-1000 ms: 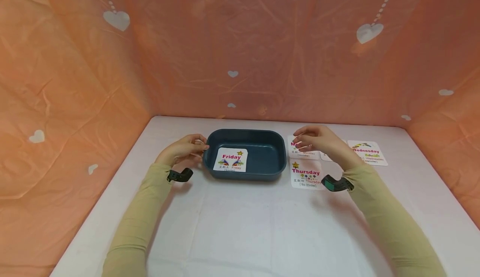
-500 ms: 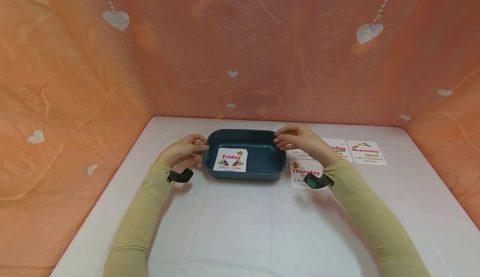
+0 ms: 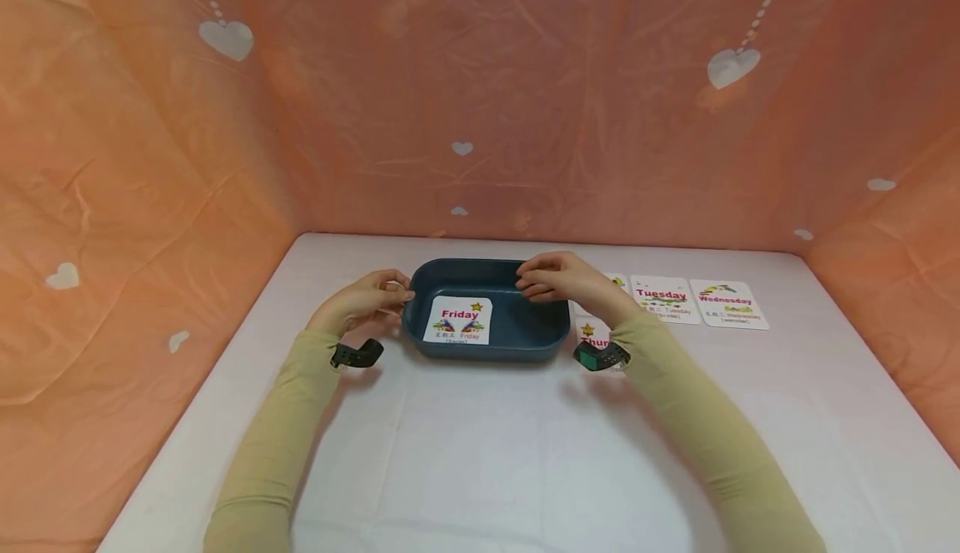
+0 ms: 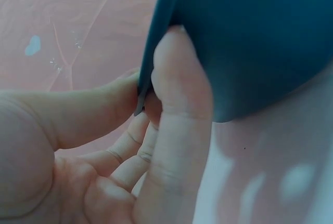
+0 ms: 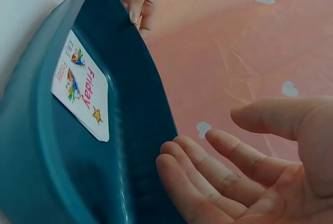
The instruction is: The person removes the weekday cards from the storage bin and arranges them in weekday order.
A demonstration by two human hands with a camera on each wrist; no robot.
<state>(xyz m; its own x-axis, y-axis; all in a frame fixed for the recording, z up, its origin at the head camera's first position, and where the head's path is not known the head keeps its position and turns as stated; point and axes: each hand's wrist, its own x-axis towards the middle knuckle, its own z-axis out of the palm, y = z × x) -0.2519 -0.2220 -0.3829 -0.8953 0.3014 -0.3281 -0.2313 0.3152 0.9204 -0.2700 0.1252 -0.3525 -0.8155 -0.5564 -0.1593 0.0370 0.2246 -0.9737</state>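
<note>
A dark blue rectangular tray (image 3: pixel 517 353) sits on the white-covered table, with a white Friday card (image 3: pixel 459 321) lying in its left part. My left hand (image 3: pixel 363 301) pinches the tray's left rim; the left wrist view shows thumb and fingers on either side of the rim (image 4: pixel 143 91). Over the tray's right half hovers my right hand (image 3: pixel 562 280), fingers loosely bent, nothing between thumb and fingers. In the right wrist view the fingertips (image 5: pixel 169 156) overlap the tray's edge, and the thumb stands apart from them.
Right of the tray lie a Tuesday card (image 3: pixel 664 299), a Wednesday card (image 3: pixel 729 304) and a Thursday card (image 3: pixel 591 332), the last partly behind my right wristband (image 3: pixel 602 356). Another card (image 3: pixel 619 281) is mostly covered by my right hand. Orange cloth (image 3: pixel 525 120) surrounds the table.
My right hand has moved left, from above the cards to over the tray's right half, uncovering the Tuesday card. The left hand keeps its hold on the rim.
</note>
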